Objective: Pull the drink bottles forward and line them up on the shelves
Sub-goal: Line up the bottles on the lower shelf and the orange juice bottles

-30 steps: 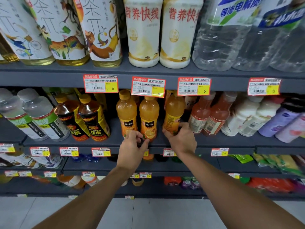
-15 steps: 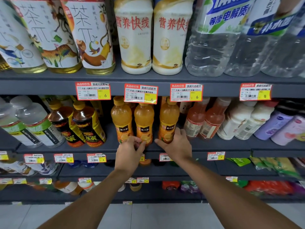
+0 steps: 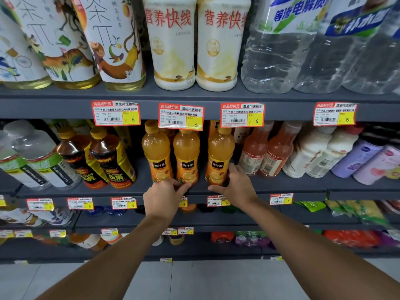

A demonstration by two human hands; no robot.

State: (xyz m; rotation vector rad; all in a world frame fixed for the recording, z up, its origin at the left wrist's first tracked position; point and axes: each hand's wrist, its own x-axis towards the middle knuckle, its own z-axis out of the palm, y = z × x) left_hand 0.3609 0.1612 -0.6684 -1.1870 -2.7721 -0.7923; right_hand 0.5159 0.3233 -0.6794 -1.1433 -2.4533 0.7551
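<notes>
The right hand (image 3: 238, 187) is wrapped round the foot of the right orange bottle (image 3: 219, 154), thumb across the front and fingers round its right side. The left hand (image 3: 164, 195) pinches the foot of the middle orange bottle (image 3: 186, 156), with the thumb under its front and the fingers tucked in toward the left orange bottle (image 3: 157, 152).

All three stand upright near the front edge of the middle shelf (image 3: 138, 189), each with a black band reading 美汁源. The left and middle ones nearly touch, and a dark gap parts the middle one from the right one.

A bare strip of shelf lies between the left orange bottle and the HI-TIGER bottles (image 3: 112, 163). Further left lean clear bottles marked ELECTROLYTE (image 3: 41, 167). Pinkish bottles (image 3: 253, 152) stand just beside the right hand.

Price tags (image 3: 180, 115) marked ¥6 hang from the edge of the upper shelf (image 3: 65, 109), and one covers the middle orange bottle's cap. On that shelf stand white 营养快线 bottles (image 3: 173, 44).
</notes>
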